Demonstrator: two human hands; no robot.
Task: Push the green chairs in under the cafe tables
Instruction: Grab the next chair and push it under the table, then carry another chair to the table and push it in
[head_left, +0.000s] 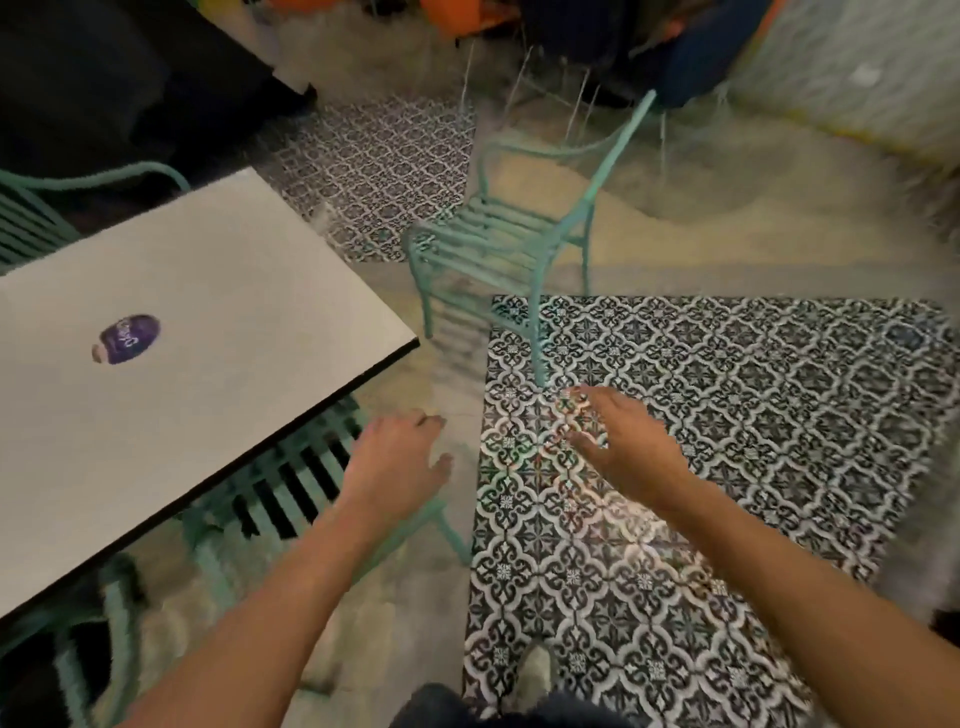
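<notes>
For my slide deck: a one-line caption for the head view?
Both hands open, reaching toward a green chair standing clear of the white cafe table.

— What covers the floor?
— Black-and-white patterned tiles at right and upper centre, bare grey concrete between.
— And the top of the frame?
— Blurred orange seats, a pale wall upper right.

Both hands, left hand and right hand, reach empty toward 1 green chair beside the white table.
</notes>
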